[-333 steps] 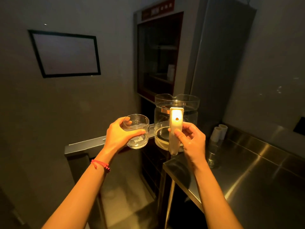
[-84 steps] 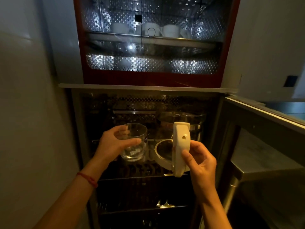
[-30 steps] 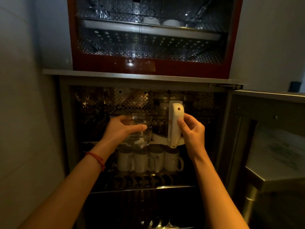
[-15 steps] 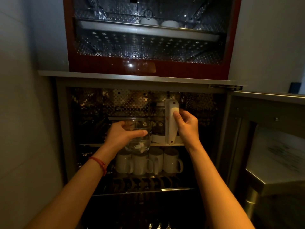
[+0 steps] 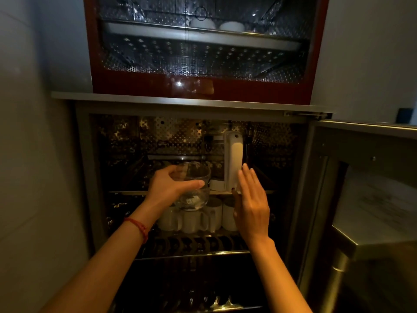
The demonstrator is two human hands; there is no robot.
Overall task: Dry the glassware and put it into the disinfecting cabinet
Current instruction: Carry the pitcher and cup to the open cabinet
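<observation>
The disinfecting cabinet (image 5: 83, 177) stands in front of me with its lower compartment open. A glass pitcher with a white handle (image 5: 234, 161) sits on the upper wire shelf (image 5: 126, 192) inside. My right hand (image 5: 251, 204) is just in front of the handle, fingers straight and holding nothing. My left hand (image 5: 168, 188) grips a clear glass cup (image 5: 193, 190) at the shelf's front edge, left of the pitcher. The pitcher's glass body is mostly lost in the dark.
Several white mugs (image 5: 194, 219) stand on the rack below the shelf. The cabinet door (image 5: 361, 168) hangs open on the right. A steel counter (image 5: 372, 222) lies at the far right. The upper red-framed compartment (image 5: 203, 86) holds white cups (image 5: 231, 26).
My right hand has let go of the pitcher handle and drawn back with straight fingers; the pitcher now rests on the shelf. My left hand still holds the glass cup in about the same place.
</observation>
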